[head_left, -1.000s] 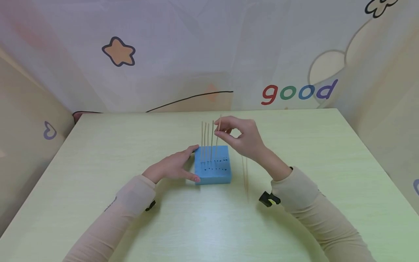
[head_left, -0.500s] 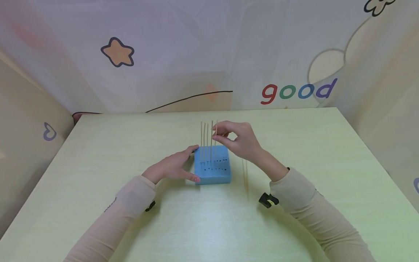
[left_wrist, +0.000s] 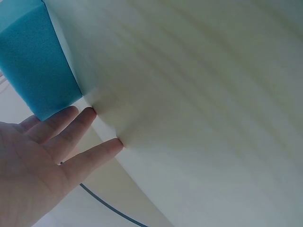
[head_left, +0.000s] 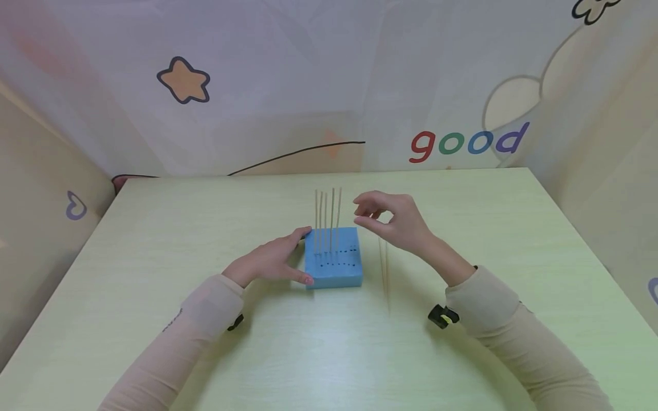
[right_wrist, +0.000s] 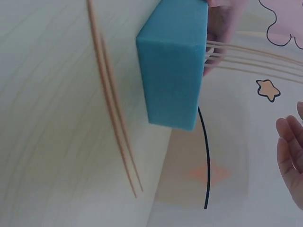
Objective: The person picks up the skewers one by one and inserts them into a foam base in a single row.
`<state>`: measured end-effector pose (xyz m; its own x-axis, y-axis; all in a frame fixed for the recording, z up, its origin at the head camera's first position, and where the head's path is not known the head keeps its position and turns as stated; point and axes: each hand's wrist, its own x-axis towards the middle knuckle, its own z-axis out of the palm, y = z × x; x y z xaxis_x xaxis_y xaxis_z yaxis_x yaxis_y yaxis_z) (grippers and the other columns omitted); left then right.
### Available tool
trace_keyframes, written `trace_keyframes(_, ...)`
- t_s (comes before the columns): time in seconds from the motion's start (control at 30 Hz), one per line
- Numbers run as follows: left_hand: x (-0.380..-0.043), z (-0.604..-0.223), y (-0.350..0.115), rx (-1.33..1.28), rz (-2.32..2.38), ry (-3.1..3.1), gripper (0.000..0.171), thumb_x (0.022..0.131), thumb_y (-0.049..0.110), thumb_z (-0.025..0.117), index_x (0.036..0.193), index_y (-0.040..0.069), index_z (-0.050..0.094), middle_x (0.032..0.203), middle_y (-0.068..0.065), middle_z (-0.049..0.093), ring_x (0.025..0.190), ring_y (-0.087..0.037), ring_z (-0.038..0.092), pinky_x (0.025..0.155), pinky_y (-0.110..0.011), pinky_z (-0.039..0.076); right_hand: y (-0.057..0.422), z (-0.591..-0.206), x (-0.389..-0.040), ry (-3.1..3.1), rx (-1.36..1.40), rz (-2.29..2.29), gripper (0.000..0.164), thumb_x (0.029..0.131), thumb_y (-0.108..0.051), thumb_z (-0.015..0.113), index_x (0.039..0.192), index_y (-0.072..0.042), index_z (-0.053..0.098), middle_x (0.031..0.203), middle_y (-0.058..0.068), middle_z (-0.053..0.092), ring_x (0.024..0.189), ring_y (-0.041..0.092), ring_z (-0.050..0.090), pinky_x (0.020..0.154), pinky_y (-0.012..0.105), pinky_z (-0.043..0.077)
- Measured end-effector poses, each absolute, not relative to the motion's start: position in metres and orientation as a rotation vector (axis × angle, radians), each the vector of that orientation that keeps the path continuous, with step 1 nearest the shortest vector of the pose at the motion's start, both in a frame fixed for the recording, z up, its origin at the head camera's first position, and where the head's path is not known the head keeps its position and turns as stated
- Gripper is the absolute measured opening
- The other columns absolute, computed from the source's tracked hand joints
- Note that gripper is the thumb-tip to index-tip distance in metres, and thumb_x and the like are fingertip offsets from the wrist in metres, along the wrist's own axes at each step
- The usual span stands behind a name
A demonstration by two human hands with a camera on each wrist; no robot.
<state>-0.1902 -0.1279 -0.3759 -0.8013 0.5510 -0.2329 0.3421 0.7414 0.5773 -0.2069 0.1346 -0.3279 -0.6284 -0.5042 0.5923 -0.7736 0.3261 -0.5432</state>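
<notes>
A blue foam block (head_left: 334,277) with rows of dark holes in its top lies on the table, in the middle of the head view. Several thin wooden sticks (head_left: 326,214) stand upright in its back row, toward the left. My left hand (head_left: 264,264) holds the block at its left side, thumb at the front corner and a finger at the back corner; in the left wrist view its other fingers (left_wrist: 71,130) are spread nearly straight beside the block (left_wrist: 40,61). Off to the right of the standing sticks, my right hand (head_left: 393,220) is in the air with fingers loosely bent, thumb apart and nothing between them.
Two loose sticks (head_left: 385,279) lie on the table (head_left: 329,354) just right of the block, partly below the right hand in the head view. A printed cloth (head_left: 288,85) rises behind the table's back edge and along both sides.
The right hand pushed a stick lower at the right end of the row, then let go of it and moved away to the right. The left hand and the block have stayed put.
</notes>
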Motion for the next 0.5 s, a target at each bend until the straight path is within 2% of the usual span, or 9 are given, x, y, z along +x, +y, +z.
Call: trace_keyframes(0.5, -0.19, -0.377, -0.127, 0.688, 0.744, 2.548, 0.112, 0.066, 0.052, 0.074, 0.146, 0.008, 0.008, 0.145, -0.014, 0.028, 0.13, -0.028, 0.031, 0.104, -0.041, 0.029, 0.174, -0.344, -0.21, -2.663, 0.981, 1.005, 0.033, 0.078, -0.009, 0.072, 0.107, 0.0, 0.061, 0.089, 0.011, 0.066, 0.076, 0.019, 0.061, 0.066, 0.031, 0.052)
